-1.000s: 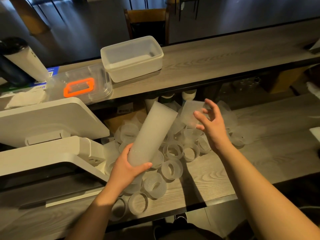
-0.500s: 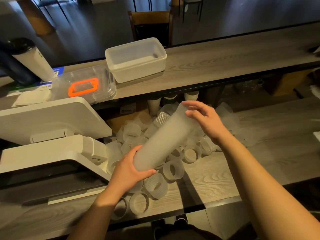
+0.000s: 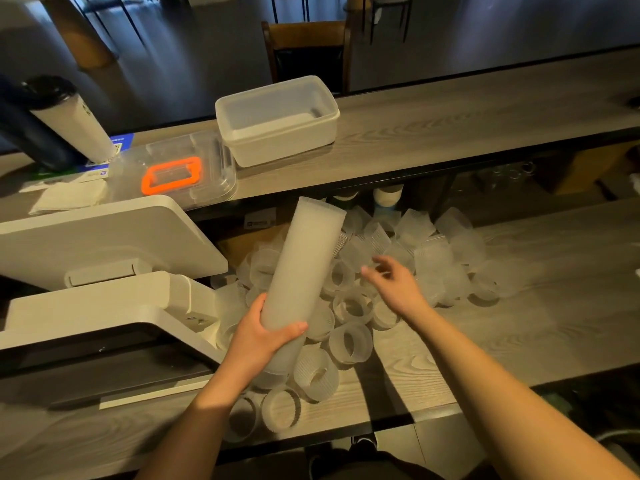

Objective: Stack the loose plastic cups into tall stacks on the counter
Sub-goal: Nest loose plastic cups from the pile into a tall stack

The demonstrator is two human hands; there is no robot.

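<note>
A tall stack of frosted plastic cups [image 3: 299,268] leans up and to the right, and my left hand [image 3: 263,336] grips it near its lower end. Several loose frosted cups [image 3: 349,341] lie in a pile on the grey wooden counter [image 3: 536,317] around and behind the stack. My right hand [image 3: 394,285] hovers over the pile just right of the stack, fingers spread and relaxed, holding nothing.
A white point-of-sale terminal [image 3: 104,244] stands at the left, close to the pile. On the raised shelf [image 3: 450,126] sit a white plastic tub [image 3: 277,119], a clear lidded box with an orange handle [image 3: 173,174] and a white tumbler [image 3: 69,123]. The counter's front edge is near me.
My right hand put a cup onto the top of the stack, let go and dropped back down toward the loose pile. The stack has tipped more upright in my left hand.
</note>
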